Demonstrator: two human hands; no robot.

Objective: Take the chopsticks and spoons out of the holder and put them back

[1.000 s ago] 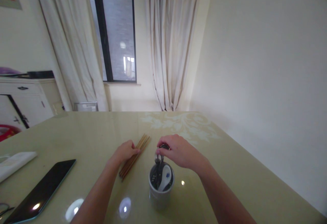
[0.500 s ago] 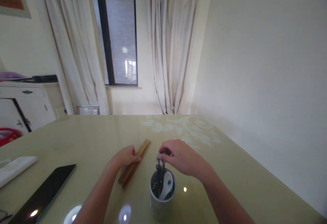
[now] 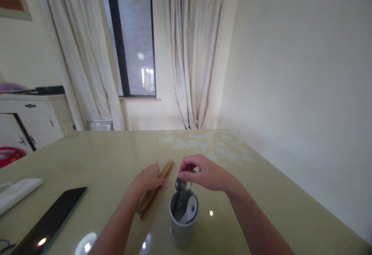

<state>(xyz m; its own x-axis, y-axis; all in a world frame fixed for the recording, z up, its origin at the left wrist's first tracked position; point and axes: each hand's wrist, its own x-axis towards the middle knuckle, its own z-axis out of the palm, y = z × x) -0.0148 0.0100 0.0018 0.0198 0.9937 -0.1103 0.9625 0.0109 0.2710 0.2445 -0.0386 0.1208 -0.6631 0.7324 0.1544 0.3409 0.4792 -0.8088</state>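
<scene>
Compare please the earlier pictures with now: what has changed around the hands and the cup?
The left hand has shifted slightly right, bringing the chopsticks nearer the cup. Under the right hand, a metal spoon shows more clearly; whether it was let go is unclear. Still the same: the right hand above the cup, the white spoon inside it.

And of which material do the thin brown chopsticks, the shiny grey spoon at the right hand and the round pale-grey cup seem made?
Chopsticks: probably wood or bamboo, from their tan to reddish-brown tones; finish unclear.
Spoon: likely polished metal, since its bowl shows light and dark reflections.
Cup: perhaps glazed ceramic, given its smooth pale wall, though plastic is possible.
</scene>
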